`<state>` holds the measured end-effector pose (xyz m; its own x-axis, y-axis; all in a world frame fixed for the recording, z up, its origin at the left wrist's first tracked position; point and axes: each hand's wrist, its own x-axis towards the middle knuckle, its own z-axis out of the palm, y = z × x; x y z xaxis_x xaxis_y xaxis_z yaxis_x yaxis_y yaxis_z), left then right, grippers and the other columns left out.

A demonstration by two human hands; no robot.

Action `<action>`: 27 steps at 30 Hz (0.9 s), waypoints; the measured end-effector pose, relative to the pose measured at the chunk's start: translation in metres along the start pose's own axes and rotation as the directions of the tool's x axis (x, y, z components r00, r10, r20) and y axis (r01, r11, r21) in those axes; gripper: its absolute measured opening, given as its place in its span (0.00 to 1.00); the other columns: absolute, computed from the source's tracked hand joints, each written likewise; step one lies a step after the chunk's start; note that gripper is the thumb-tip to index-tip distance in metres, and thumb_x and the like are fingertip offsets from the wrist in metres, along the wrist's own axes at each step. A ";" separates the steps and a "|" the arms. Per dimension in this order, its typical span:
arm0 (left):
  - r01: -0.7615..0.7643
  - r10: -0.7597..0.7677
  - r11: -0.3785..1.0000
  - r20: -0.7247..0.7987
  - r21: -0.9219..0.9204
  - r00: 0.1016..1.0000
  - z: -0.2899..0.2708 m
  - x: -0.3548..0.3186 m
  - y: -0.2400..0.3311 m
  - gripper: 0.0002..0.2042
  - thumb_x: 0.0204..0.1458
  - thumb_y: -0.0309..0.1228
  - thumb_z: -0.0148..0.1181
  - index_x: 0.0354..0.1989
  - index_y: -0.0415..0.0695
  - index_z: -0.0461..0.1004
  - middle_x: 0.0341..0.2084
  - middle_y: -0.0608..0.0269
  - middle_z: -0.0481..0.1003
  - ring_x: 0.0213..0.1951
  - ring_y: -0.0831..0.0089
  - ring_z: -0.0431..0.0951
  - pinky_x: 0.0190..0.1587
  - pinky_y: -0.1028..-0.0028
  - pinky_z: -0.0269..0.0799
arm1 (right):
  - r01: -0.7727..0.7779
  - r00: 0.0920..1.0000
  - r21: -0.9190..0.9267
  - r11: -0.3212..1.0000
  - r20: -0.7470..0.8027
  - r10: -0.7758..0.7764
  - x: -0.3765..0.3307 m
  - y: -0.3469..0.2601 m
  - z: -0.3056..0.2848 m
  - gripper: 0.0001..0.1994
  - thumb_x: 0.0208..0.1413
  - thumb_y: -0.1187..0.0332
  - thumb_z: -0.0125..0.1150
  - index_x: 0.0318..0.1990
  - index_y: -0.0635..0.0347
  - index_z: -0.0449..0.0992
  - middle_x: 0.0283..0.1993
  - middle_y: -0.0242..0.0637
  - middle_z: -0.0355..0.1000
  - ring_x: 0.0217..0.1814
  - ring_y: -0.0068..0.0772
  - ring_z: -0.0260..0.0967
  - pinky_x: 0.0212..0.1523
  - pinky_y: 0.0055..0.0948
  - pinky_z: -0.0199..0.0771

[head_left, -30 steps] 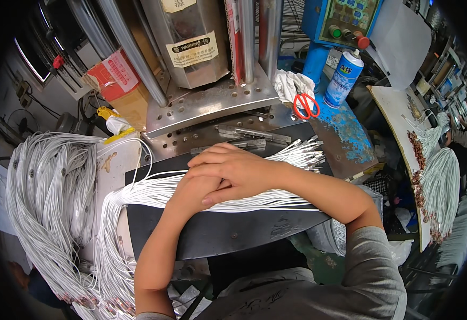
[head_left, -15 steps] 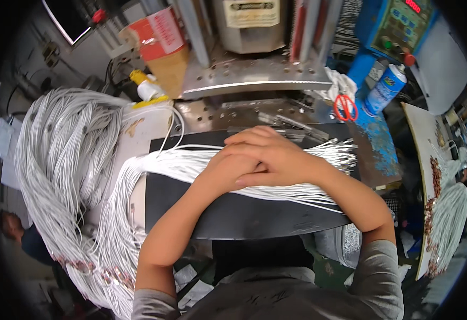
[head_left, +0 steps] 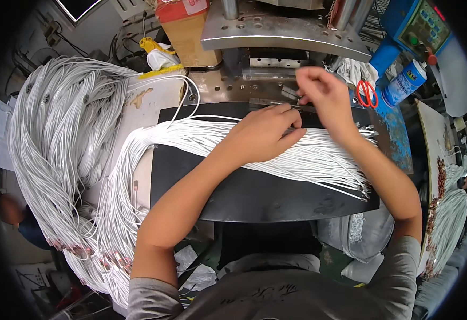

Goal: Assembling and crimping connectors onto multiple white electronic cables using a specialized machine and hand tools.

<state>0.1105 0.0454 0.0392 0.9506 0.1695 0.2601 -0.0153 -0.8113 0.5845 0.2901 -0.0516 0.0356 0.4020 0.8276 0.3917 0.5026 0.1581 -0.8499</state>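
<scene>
A thick bundle of white cables (head_left: 191, 136) lies across the black mat (head_left: 233, 197), its metal-tipped ends (head_left: 369, 192) fanned out at the right. Over the bundle's middle rests my left hand (head_left: 268, 133), fingers loosely bent and thumb apart, holding nothing that I can see. Its fingertips are near a clear and metal strip (head_left: 257, 102) at the mat's far edge. My right hand (head_left: 327, 98) is raised beyond the bundle with curled fingers. Beside its fingertips is a small metal piece (head_left: 291, 93); whether they grip anything is hidden.
Behind the mat stands a metal press plate (head_left: 281, 34). Red scissors (head_left: 367, 94), a blue spray can (head_left: 404, 82) and a control box (head_left: 423, 29) are at the right. A large cable heap (head_left: 73, 117) hangs at the left; another person (head_left: 14, 213) is beyond it.
My hands, clasped together on the cables before, have come apart. The right one moved up and right; the left stays over the bundle. The view has shifted, revealing more cable.
</scene>
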 end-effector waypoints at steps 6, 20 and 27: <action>-0.038 0.037 0.998 -0.024 -0.047 0.999 0.001 -0.005 -0.006 0.11 0.63 0.36 0.59 0.39 0.40 0.76 0.35 0.55 0.76 0.40 0.55 0.78 0.44 0.59 0.74 | -0.384 0.825 0.718 0.580 -0.014 0.564 0.081 0.012 0.046 0.08 0.69 0.72 0.58 0.52 0.57 0.77 0.46 0.37 0.78 0.36 0.30 0.76 0.37 0.28 0.80; -0.044 0.044 0.999 -0.010 -0.015 0.999 -0.002 -0.006 -0.004 0.11 0.63 0.36 0.57 0.35 0.40 0.76 0.35 0.55 0.76 0.42 0.53 0.78 0.46 0.56 0.75 | -0.155 0.835 0.612 0.775 -0.338 0.434 0.123 0.030 0.072 0.06 0.72 0.69 0.52 0.46 0.59 0.74 0.34 0.39 0.78 0.28 0.33 0.76 0.26 0.30 0.78; -0.062 0.062 0.998 -0.010 -0.008 0.998 0.001 -0.006 -0.006 0.11 0.63 0.35 0.57 0.36 0.40 0.76 0.36 0.55 0.76 0.42 0.53 0.78 0.45 0.57 0.74 | -0.323 0.854 0.470 0.821 -0.230 0.467 0.116 0.037 0.054 0.06 0.72 0.70 0.52 0.45 0.61 0.74 0.35 0.41 0.79 0.28 0.34 0.78 0.25 0.29 0.77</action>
<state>0.1055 0.0489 0.0338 0.9446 0.1242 0.3037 -0.0770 -0.8159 0.5731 0.3142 0.0797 0.0302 0.7541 0.6565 0.0185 -0.0769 0.1163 -0.9902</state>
